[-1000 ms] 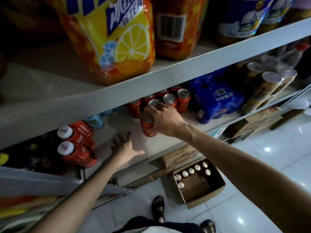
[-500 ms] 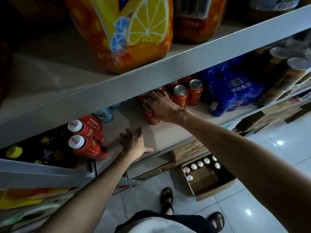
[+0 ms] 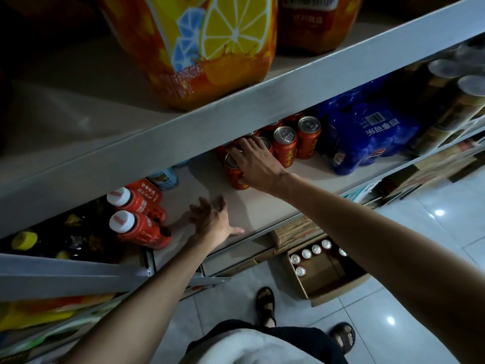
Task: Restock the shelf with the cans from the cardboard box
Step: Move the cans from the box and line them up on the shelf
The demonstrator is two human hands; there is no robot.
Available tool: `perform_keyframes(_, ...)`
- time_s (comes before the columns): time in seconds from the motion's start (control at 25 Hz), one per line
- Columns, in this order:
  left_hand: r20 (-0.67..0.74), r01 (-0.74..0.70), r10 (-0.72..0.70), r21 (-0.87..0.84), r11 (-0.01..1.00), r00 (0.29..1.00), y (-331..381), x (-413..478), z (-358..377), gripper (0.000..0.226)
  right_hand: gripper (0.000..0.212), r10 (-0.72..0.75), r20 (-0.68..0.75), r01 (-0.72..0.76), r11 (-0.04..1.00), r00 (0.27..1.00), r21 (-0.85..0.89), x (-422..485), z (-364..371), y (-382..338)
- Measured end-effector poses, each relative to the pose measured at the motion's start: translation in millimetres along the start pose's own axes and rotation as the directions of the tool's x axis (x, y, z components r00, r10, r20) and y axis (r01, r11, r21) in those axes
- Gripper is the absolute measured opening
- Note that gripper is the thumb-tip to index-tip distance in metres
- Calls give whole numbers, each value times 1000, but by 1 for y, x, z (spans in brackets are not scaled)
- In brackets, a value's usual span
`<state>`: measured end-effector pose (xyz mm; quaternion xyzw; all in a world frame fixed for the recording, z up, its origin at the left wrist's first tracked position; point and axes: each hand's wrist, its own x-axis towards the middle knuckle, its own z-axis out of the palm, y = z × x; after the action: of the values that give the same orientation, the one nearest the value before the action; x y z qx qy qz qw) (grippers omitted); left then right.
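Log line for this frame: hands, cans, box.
right hand: grips red can on shelf, by can row; left hand: open, rests on shelf; cardboard box: cans remain inside

right hand (image 3: 256,164): arm stretched forward and across to the left, wrist about straight, back of hand up. Fingers draped over the top of a red metal drink can with a silver lid (image 3: 234,177), thumb down its near side, gripping it from above.
left hand (image 3: 213,222): arm extended forward from lower left, palm down, fingers splayed and lightly bent, thumb stuck out to the right. Rests on the pale shelf board (image 3: 262,206), holds nothing.
Hands apart, the left one lower and nearer. Both forearms bare. Feet in dark open sandals (image 3: 266,302).
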<state>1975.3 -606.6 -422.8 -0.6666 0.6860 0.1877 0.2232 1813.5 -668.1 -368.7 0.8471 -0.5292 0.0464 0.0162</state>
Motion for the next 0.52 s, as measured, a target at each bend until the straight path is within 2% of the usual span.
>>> perform_keyframes(0.2, -18, 0, 0, 0, 1000, 1000, -1, 2, 2, 116, 65, 22, -37, -23, 999, 999, -23, 4, 13, -2)
perform_keyframes(0.52, -12, -8, 8, 4, 1000, 1000, -2, 5, 4, 115, 55, 56, -61, -56, 998, 997, -1, 7, 15, -5)
